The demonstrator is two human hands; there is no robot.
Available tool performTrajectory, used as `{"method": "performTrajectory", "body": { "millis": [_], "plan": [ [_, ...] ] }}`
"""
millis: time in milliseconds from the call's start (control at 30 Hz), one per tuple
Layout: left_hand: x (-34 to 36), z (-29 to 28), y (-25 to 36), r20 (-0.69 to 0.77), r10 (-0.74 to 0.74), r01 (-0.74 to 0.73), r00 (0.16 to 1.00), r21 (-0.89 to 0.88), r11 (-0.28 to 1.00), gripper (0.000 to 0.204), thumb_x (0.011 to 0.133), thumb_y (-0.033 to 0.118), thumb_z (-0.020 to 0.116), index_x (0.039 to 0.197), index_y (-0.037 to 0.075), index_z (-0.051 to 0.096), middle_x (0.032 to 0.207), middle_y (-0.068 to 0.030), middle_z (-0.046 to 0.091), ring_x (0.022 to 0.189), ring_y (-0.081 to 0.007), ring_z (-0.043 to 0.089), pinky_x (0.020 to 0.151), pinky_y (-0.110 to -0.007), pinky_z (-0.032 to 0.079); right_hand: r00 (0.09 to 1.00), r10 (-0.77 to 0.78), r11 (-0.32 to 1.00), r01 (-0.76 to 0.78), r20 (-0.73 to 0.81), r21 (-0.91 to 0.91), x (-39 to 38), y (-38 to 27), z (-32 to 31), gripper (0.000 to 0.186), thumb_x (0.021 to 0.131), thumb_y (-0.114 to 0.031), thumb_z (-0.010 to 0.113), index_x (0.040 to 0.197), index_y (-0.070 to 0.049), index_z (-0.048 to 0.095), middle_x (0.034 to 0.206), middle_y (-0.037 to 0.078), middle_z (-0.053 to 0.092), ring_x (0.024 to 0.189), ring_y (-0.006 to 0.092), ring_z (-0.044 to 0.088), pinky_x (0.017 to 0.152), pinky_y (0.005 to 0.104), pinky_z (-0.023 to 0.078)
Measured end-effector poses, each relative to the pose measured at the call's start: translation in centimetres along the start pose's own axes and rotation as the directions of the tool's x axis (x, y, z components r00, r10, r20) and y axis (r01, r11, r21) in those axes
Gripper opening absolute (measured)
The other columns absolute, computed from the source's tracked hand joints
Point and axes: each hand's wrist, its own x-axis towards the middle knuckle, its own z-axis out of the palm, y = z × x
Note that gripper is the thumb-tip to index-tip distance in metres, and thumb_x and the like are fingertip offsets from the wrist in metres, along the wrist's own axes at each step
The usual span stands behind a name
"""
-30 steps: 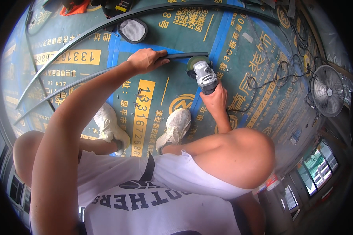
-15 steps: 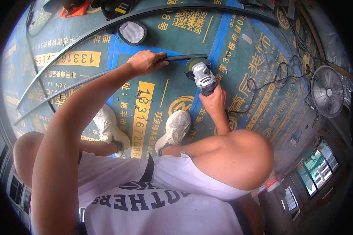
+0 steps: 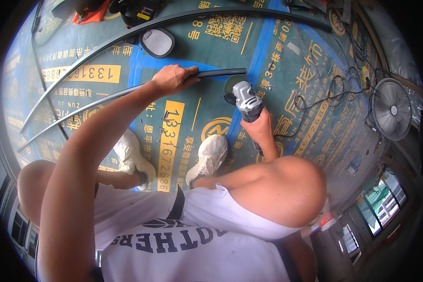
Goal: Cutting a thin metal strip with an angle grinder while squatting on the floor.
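at the lower middle of the frame, two white shoes [image 3: 213, 157] stand flat and apart, probably for a steady squat. right of centre, the right hand [image 3: 261, 123] is wrapped round the dark rear handle of an angle grinder [image 3: 246, 99], which seems to leave its head and disc [image 3: 231, 85] pointing away from the legs. the disc sits just below the free end of a dark grey strip [image 3: 223, 73]; whether they touch, i cannot tell.

in the upper middle, the left hand [image 3: 174, 79] pinches that strip between thumb and fingers, short of its end, likely to steady it while keeping skin clear of the disc. the strip's rest runs behind the forearm to the left edge, lying over green floor sheeting [image 3: 249, 44], which presumably guards the floor.

beyond, a mesh-faced oval pad [image 3: 158, 43] lies near a second, longer strip [image 3: 174, 19] arching across the top. at the far right a round fan [image 3: 392, 109] faces the work area, perhaps for air, beside tangled cords [image 3: 336, 89].
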Motion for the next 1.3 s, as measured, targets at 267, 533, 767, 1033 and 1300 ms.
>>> {"method": "performTrajectory", "body": {
  "millis": [267, 533, 767, 1033, 1300],
  "plan": [
    [-0.1, 0.8, 0.6, -0.001, -0.041, 0.041, 0.999, 0.087, 0.995, 0.027, 0.108, 0.040, 0.056, 0.113, 0.013, 0.059, 0.074, -0.0180, 0.067, 0.070, -0.0426, 0.067, 0.062, -0.053, 0.052, 0.796, 0.149, 0.543, -0.562, 0.587, 0.624, -0.7, 2.4, -2.3, 0.043, 0.076, -0.009, 0.079, 0.115, 0.002, 0.066, 0.093, 0.012, 0.071, 0.080, 0.0202, 0.071, 0.071, 0.0356, 0.058],
    [-0.3, 1.1, 0.5, -0.003, -0.044, 0.044, 0.999, 0.105, 0.993, 0.026, 0.109, 0.038, 0.055, 0.113, 0.013, 0.059, 0.078, -0.0175, 0.069, 0.073, -0.0422, 0.067, 0.063, -0.052, 0.052, 0.764, 0.139, 0.377, -0.629, 0.630, 0.680, 0.5, 2.8, -2.0, 0.051, 0.078, -0.013, 0.078, 0.124, 0.002, 0.061, 0.095, 0.012, 0.069, 0.079, 0.0209, 0.071, 0.073, 0.0376, 0.061],
    [-0.3, 1.2, 0.5, -0.009, -0.034, 0.035, 0.999, 0.109, 0.993, 0.025, 0.108, 0.039, 0.055, 0.112, 0.014, 0.059, 0.076, -0.0163, 0.068, 0.071, -0.0417, 0.067, 0.061, -0.052, 0.051, 0.749, 0.144, 0.380, -0.645, 0.647, 0.663, 0.9, 2.6, -2.2, 0.052, 0.077, -0.014, 0.078, 0.123, 0.003, 0.061, 0.095, 0.012, 0.069, 0.078, 0.0210, 0.070, 0.073, 0.0374, 0.061],
    [-0.3, 1.5, 0.3, -0.024, -0.031, 0.034, 0.999, 0.111, 0.993, 0.024, 0.108, 0.038, 0.057, 0.109, 0.014, 0.058, 0.075, -0.0161, 0.067, 0.071, -0.0418, 0.066, 0.061, -0.052, 0.050, 0.745, 0.161, 0.376, -0.653, 0.647, 0.658, 1.6, 2.1, -2.4, 0.054, 0.076, -0.016, 0.078, 0.124, 0.003, 0.060, 0.094, 0.012, 0.068, 0.078, 0.0212, 0.070, 0.073, 0.0378, 0.061],
    [-0.2, 1.1, 0.8, 0.003, -0.043, 0.043, 0.999, 0.112, 0.993, 0.025, 0.108, 0.039, 0.056, 0.111, 0.014, 0.058, 0.075, -0.0159, 0.067, 0.071, -0.0414, 0.067, 0.062, -0.052, 0.051, 0.764, 0.123, 0.378, -0.626, 0.633, 0.682, 1.0, 2.0, -2.8, 0.056, 0.076, -0.015, 0.078, 0.125, 0.003, 0.058, 0.094, 0.014, 0.068, 0.078, 0.0235, 0.069, 0.074, 0.0394, 0.059]
  ]
}}
